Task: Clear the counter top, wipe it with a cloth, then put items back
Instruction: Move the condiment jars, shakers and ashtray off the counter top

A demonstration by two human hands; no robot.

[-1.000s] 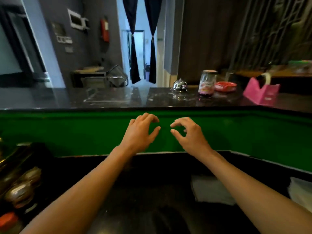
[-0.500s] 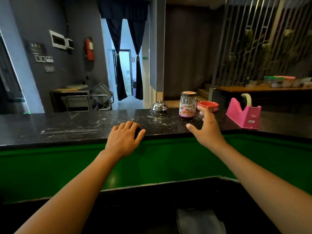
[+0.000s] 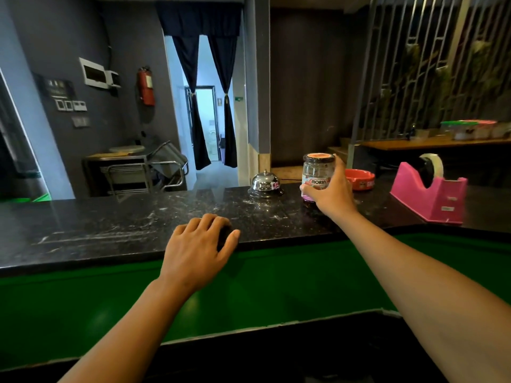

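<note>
A dark speckled stone counter top (image 3: 110, 228) runs across the view above a green front panel. On it stand a chrome desk bell (image 3: 265, 183), a glass jar (image 3: 316, 168) with a red lid, a red ashtray (image 3: 360, 179) and a pink tape dispenser (image 3: 431, 193). My right hand (image 3: 330, 193) grips the jar from its right side, and the jar's base stays on the counter. My left hand (image 3: 200, 248) rests on the counter's near edge with its fingers loosely curled and holds nothing.
A lower black surface lies below the green panel (image 3: 249, 294) in front of me. Beyond the counter are a metal trolley (image 3: 138, 170), a curtained doorway (image 3: 204, 120) and a wooden shelf (image 3: 442, 142) with lidded containers at the right.
My right hand has reached forward from the counter's edge and closed round the jar. My left hand has settled on the counter's edge. The view has lifted toward the counter top.
</note>
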